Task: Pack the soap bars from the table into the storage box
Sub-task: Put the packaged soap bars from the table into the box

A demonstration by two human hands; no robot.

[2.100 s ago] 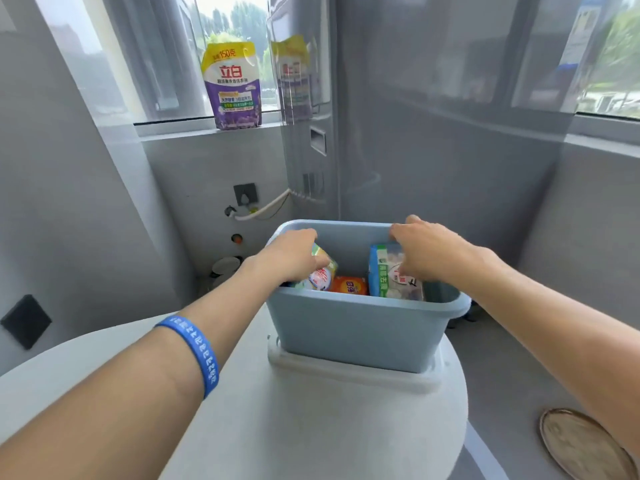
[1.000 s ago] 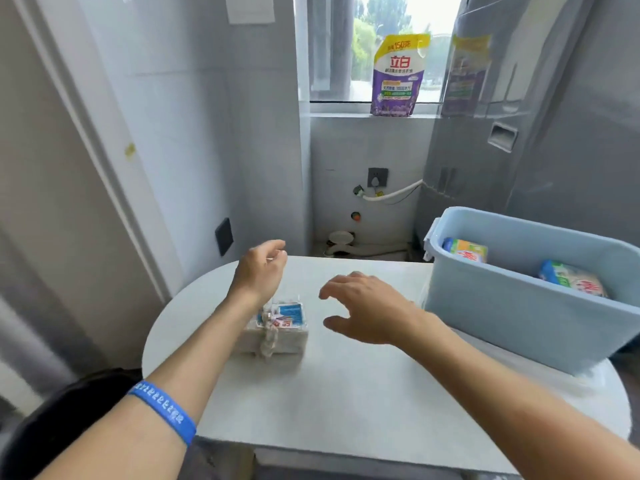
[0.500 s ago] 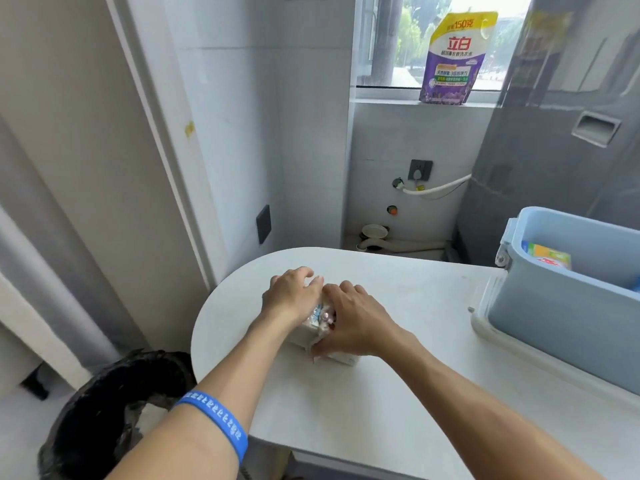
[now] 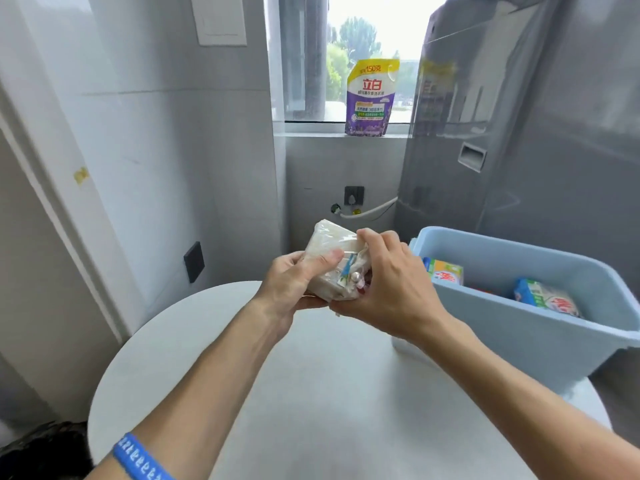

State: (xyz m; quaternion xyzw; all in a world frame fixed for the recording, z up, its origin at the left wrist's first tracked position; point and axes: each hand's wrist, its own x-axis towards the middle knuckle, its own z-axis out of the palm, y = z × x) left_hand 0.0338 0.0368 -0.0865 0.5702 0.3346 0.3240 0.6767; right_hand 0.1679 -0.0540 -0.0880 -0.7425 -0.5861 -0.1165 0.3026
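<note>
Above the round white table (image 4: pixel 311 393), the left hand (image 4: pixel 294 285) and right hand (image 4: pixel 391 292) both hold one wrapped soap pack (image 4: pixel 334 258). Two soap bars (image 4: pixel 445 271) show in the blue box (image 4: pixel 540 327) beside them.

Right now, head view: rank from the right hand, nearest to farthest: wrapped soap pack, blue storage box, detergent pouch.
1. Wrapped soap pack: held in the right hand, with the left hand too.
2. Blue storage box: on the table just to its right.
3. Detergent pouch: on the windowsill beyond, farthest.
</note>
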